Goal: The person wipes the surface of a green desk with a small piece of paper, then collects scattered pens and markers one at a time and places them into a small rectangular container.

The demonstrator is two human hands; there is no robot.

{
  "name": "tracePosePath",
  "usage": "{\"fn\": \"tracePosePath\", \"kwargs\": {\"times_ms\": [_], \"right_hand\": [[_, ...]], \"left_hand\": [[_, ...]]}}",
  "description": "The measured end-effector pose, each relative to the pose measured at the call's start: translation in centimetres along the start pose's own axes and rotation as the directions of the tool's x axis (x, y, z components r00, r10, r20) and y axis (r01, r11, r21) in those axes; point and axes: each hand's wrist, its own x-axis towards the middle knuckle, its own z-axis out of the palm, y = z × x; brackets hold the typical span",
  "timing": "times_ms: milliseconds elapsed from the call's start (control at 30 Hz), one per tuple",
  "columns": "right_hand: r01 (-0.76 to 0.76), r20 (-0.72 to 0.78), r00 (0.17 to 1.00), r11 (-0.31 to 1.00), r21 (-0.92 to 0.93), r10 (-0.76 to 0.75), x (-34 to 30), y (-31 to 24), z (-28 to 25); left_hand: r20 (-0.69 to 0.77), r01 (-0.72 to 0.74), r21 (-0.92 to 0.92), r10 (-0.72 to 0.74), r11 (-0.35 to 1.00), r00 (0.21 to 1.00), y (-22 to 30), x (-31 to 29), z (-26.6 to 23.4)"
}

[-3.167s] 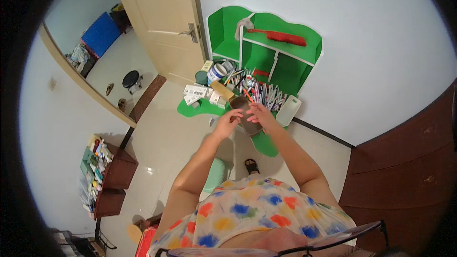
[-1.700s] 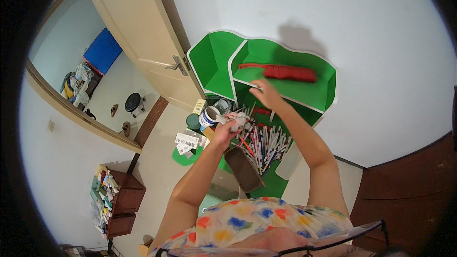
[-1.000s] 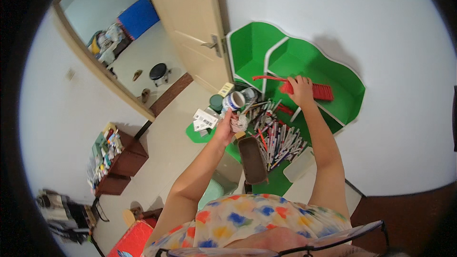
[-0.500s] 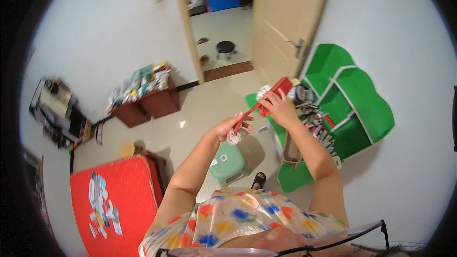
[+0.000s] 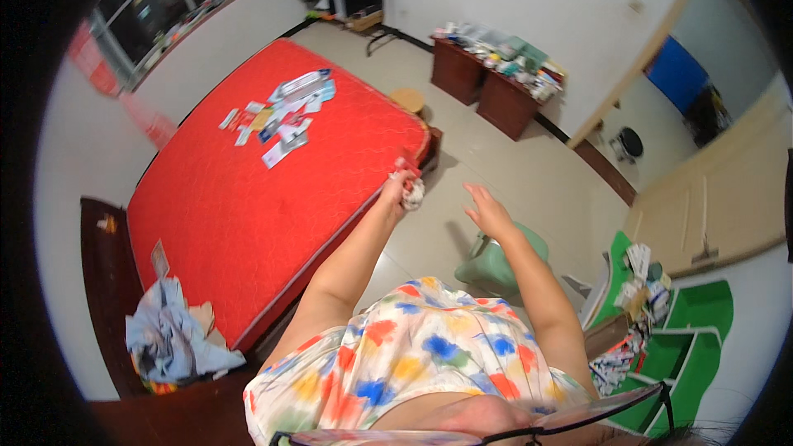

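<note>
My left hand (image 5: pixel 398 188) is closed around a red thing (image 5: pixel 405 163), blurred at its tip, which overlaps the corner of the red mattress in view. A crumpled white cloth (image 5: pixel 414 195) bunches out of the same hand beside the fingers. Its exact kind, like that of the red thing, cannot be made out. My right hand (image 5: pixel 490 213) holds nothing; its fingers stretch forward over the floor, just above a pale green plastic stool (image 5: pixel 496 264).
The red mattress (image 5: pixel 289 173) fills the left, bearing scattered cards and packets (image 5: pixel 285 120). Blue clothing (image 5: pixel 178 330) lies at its near corner. Brown cabinets (image 5: pixel 508 103) topped with clutter stand by the far wall. A green shelf (image 5: pixel 702 310) and door (image 5: pixel 710 190) are at right.
The view has swung left toward the mattress. My right hand has let go of the red thing, which my left hand has carried toward the mattress with the white cloth.
</note>
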Motion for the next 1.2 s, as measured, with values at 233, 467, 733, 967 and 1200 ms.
{"fn": "tracePosePath", "kwargs": {"times_ms": [233,467,733,967,1200], "right_hand": [[0.126,0.139,0.983,0.992,-0.022,-0.122,3.2,-2.2,1.9],[-0.020,0.049,0.999,0.994,0.110,0.014,2.2,-3.4,-2.7],[-0.077,-0.568,0.823,0.992,-0.103,0.005,-5.5,-1.5,-11.0],[-0.515,-0.776,0.600,0.836,-0.190,0.193,-19.6,4.7,-16.7],[-0.612,-0.840,-0.130,0.624,0.486,0.527,-40.4,10.6,-21.8]], "left_hand": [[-0.367,-0.237,-0.205,0.150,0.950,0.918,5.4,-2.8,-6.4],[0.318,-0.007,-0.187,0.067,0.982,0.946,0.7,2.5,0.4],[0.720,0.311,0.034,-0.239,0.950,0.651,-5.1,-2.1,22.5],[0.668,0.347,0.573,-0.668,0.742,0.326,-19.7,-3.0,34.1],[0.529,0.080,0.820,-0.803,0.567,0.273,-31.7,-10.3,42.8]]}}
